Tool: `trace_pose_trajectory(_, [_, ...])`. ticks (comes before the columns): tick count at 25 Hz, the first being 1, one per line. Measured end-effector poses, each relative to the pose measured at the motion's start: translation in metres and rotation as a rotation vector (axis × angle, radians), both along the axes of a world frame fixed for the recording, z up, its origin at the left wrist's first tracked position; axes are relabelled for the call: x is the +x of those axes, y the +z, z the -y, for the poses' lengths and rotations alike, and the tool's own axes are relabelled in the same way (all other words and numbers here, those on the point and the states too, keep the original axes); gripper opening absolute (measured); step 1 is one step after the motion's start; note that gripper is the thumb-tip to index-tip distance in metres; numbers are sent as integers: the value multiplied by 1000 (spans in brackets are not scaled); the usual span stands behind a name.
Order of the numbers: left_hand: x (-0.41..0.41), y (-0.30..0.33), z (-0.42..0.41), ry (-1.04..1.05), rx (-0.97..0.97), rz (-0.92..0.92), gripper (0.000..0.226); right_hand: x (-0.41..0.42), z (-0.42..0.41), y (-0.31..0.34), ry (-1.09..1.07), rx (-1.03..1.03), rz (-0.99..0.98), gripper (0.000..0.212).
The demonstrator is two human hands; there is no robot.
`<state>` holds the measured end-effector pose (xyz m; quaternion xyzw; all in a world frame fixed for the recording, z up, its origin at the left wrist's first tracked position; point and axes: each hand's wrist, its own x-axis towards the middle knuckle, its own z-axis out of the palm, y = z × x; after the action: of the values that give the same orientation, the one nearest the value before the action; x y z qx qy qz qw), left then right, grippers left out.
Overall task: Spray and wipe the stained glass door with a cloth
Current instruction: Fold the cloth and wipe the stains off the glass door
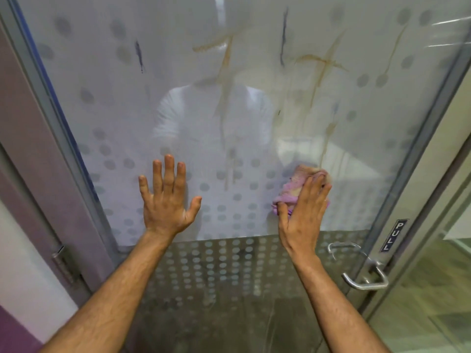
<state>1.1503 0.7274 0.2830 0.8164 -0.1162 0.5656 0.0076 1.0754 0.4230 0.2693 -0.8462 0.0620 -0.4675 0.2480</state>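
Pressing a bunched purple cloth (293, 192) flat against the glass door (107, 103) with the right hand (303, 212); fingers extended over the cloth, thumb hooked at its lower left edge, so the hand pins it to the pane rather than fisting it; cloth shows a brownish-yellow soiled patch on its upper part. Cloth sits in the lower right part of the frosted panel, just under a brown drip line; left hand (165, 200) lies open, palm flat on the glass, fingers spread, holding nothing, well apart from the cloth at about the same height. Brown stains (224, 62) run down the middle and upper right of the pane as streaks and drips; two dark blue marks (139, 56) sit higher up, one toward the left, one right of centre. Frosted film carries a grey dot pattern; a blurred reflection of the person in white shows at centre. Door handle (364, 273) in metal at the right edge, below the hand; a "PULL" label (395, 235) on the frame above it; hinge (63, 263) on the left frame; spray bottle not in view.
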Motion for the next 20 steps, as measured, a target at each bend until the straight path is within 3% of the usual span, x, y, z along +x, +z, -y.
trace_pose_trajectory(3, [-3,5,1,4,-5,-16,94,-9,41,10,-76,64,-13,91])
trace_pose_trajectory(8, [-26,18,6,-39,-18,-102,97,-16,65,40,-21,130,21,91])
trace_pose_trajectory(15, [-21,95,-1,-57,-68,-82,102,-4,67,86,81,417,203,86])
trace_pose_trajectory(20, [-7,86,0,-21,-78,-33,102,11,70,91,66,413,349,85])
